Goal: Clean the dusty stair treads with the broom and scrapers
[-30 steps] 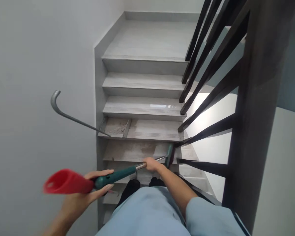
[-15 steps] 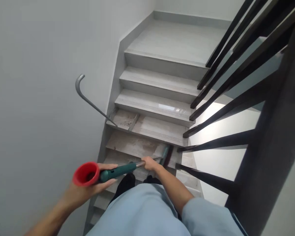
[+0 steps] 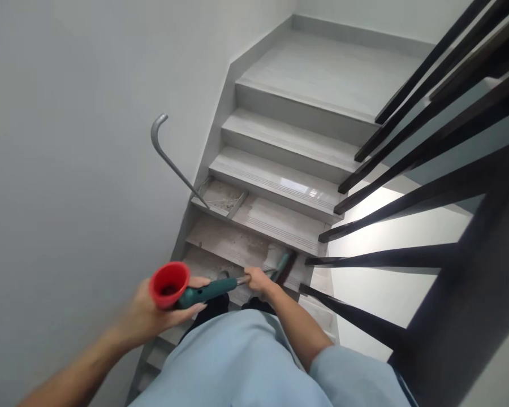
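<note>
A broom with a green grip (image 3: 214, 288) and a thin metal shaft slants across the front of my body. My left hand (image 3: 146, 314) holds its near end, fingers and thumb on either side of the grip. A red funnel-shaped cup (image 3: 169, 284) sits at that end, beside the palm. Closer to the head, my right hand (image 3: 258, 281) is wrapped round the shaft. The green broom head (image 3: 283, 263), with dark reddish bristles, rests on a dusty step (image 3: 229, 240) near its right end.
A grey hooked pole (image 3: 176, 167) leans by the left wall, its foot at a shallow frame (image 3: 237, 204) with debris on a step. Dark balusters (image 3: 382, 263) line the right side. Pale steps rise to a landing (image 3: 322, 73); more steps descend at lower left.
The view has shifted, so the upper stairs and hooked pole sit further right. My left hand and the red cup appear slightly higher and further right. Both hands keep hold of the broom.
</note>
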Tool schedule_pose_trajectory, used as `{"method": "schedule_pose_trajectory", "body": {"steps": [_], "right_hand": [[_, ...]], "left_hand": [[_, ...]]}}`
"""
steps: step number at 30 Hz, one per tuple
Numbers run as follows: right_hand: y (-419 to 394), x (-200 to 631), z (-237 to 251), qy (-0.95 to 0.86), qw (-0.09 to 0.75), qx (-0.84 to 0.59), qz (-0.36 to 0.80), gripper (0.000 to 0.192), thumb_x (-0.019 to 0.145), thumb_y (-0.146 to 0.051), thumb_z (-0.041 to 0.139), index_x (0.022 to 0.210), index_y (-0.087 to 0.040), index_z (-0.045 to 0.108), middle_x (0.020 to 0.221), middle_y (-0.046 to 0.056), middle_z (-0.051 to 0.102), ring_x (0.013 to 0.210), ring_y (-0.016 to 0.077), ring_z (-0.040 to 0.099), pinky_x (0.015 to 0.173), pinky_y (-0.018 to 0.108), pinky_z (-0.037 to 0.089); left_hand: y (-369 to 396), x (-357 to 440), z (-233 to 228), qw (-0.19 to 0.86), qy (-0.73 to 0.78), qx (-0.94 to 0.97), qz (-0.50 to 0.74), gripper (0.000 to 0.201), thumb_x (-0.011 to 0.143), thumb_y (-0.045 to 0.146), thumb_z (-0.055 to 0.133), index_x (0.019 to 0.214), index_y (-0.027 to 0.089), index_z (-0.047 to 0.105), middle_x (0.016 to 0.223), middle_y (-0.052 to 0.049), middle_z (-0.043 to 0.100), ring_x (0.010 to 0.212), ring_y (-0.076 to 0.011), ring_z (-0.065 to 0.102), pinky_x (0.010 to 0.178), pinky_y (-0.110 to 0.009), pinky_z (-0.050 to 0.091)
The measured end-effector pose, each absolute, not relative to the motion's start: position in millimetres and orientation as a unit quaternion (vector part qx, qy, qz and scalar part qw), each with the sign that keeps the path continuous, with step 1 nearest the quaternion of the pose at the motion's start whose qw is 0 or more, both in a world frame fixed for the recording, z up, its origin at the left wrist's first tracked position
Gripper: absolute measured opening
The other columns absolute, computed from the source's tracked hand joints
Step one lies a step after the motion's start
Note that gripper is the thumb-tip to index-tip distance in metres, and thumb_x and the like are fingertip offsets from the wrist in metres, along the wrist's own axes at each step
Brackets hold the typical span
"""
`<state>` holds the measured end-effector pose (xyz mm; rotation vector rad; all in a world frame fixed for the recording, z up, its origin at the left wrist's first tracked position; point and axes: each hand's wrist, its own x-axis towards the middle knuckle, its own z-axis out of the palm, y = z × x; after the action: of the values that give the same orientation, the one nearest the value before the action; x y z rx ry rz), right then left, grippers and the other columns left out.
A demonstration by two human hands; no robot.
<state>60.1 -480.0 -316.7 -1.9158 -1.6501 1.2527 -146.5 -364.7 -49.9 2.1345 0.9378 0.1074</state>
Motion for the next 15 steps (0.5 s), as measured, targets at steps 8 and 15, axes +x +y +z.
{"method": "schedule_pose_trajectory", "body": {"steps": [8, 15], "right_hand": [[-503, 57, -297, -0.567, 0.167, -0.704, 0.395, 0.011, 0.076, -0.006, 0.050, 0.074, -0.017, 0.054, 0.080, 0.005, 0.061, 0.074, 0.0149, 0.050, 0.069, 0.025, 0.036], [-468, 39, -303, -0.615, 0.153, -0.640, 0.434, 0.014, 0.071, -0.004, 0.053, 0.072, -0.018, 0.053, 0.078, 0.003, 0.060, 0.073, 0.0140, 0.050, 0.066, 0.023, 0.034]], "left_hand": [[-348, -162, -30, 0.366, 0.337, 0.867, 0.025, 0.034, 0.065, 0.049, 0.074, 0.094, 0.032, 0.078, 0.096, 0.004, 0.078, 0.083, -0.0213, 0.074, 0.078, -0.026, 0.060], [-360, -180, -38, 0.374, 0.320, 0.865, 0.101, 0.025, 0.065, 0.039, 0.078, 0.089, 0.032, 0.076, 0.094, 0.003, 0.078, 0.084, -0.0190, 0.075, 0.080, -0.024, 0.060]]}}
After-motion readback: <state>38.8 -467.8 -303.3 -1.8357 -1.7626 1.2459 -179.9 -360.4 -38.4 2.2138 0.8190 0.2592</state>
